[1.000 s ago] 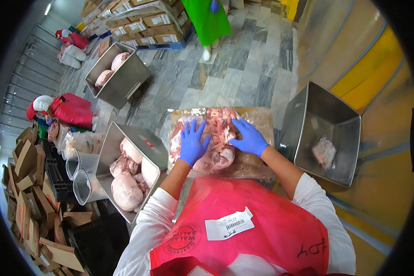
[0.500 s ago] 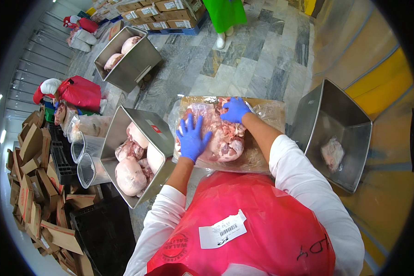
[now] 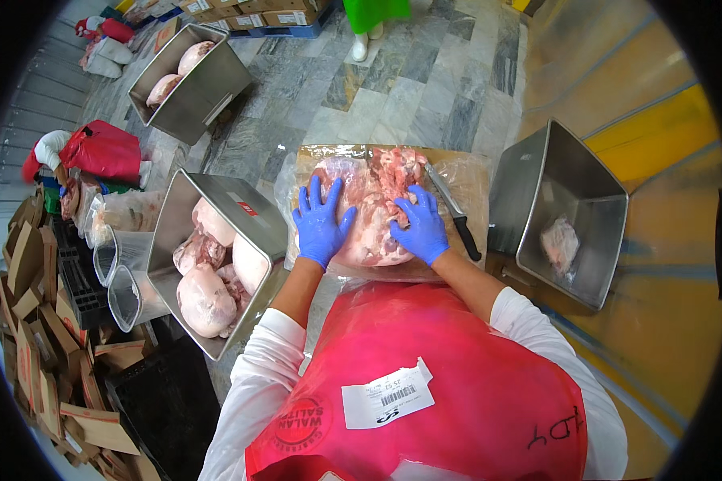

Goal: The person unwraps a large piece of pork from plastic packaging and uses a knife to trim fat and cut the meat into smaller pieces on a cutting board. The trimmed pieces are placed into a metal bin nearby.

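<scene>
A large cut of raw meat (image 3: 373, 248), pink with pale fat, lies on a plastic-covered board (image 3: 471, 180) in front of me. Blue gloves cover both my hands. My left hand (image 3: 322, 226) is spread over the left side of the meat, fingers apart. On the other side, my right hand (image 3: 422, 228) has its fingers bent into the meat's surface, thumb toward the middle, gripping it. A knife (image 3: 460, 218) with a black handle rests on the board just right of that hand, its blade angled away to the upper left.
At the left stands a steel bin (image 3: 249, 210) of large meat pieces; another bin (image 3: 217, 94) is behind it. A steel bin (image 3: 529, 200) at the right holds one wrapped piece. Cardboard (image 3: 96, 429) is heaped lower left. A co-worker (image 3: 104, 152) in red bends at the left.
My right hand has come nearer to me across the meat and turned; the knife beside it is now visible. My left hand remains spread on the meat. The whole view has shifted slightly.
</scene>
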A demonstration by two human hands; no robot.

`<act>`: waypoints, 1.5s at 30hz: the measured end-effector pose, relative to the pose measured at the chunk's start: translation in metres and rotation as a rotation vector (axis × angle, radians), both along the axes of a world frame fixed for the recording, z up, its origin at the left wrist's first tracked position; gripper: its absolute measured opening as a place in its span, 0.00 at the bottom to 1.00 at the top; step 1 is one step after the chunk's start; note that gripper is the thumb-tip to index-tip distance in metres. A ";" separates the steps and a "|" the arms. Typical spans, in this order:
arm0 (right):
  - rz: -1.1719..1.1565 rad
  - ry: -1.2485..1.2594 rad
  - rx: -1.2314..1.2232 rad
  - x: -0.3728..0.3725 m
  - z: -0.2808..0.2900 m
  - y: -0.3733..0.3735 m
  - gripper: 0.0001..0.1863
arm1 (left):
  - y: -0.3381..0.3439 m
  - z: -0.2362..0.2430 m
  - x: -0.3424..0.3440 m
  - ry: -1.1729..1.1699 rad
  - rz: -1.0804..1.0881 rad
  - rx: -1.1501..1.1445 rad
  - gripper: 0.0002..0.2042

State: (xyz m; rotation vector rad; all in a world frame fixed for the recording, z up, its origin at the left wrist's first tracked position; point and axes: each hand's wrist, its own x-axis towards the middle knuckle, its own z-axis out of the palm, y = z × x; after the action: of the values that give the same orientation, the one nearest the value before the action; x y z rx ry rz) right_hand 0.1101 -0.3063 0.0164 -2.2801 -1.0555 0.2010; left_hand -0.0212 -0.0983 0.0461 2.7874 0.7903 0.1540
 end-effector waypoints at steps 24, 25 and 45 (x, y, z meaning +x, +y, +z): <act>-0.374 0.815 0.402 0.038 -0.036 -0.057 0.16 | 0.006 -0.011 -0.004 -0.047 -0.016 -0.011 0.35; -0.295 0.608 0.370 0.028 -0.017 -0.048 0.19 | 0.007 -0.010 -0.006 -0.041 -0.012 -0.010 0.35; -0.350 0.396 0.201 0.070 -0.017 0.013 0.30 | 0.018 -0.016 -0.033 -0.283 0.103 -0.088 0.46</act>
State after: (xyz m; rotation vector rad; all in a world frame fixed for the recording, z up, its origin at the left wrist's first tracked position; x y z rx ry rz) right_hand 0.1801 -0.2929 -0.0009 -2.0852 -0.4466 0.3649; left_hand -0.0541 -0.0804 0.0297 2.5658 0.8451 0.5064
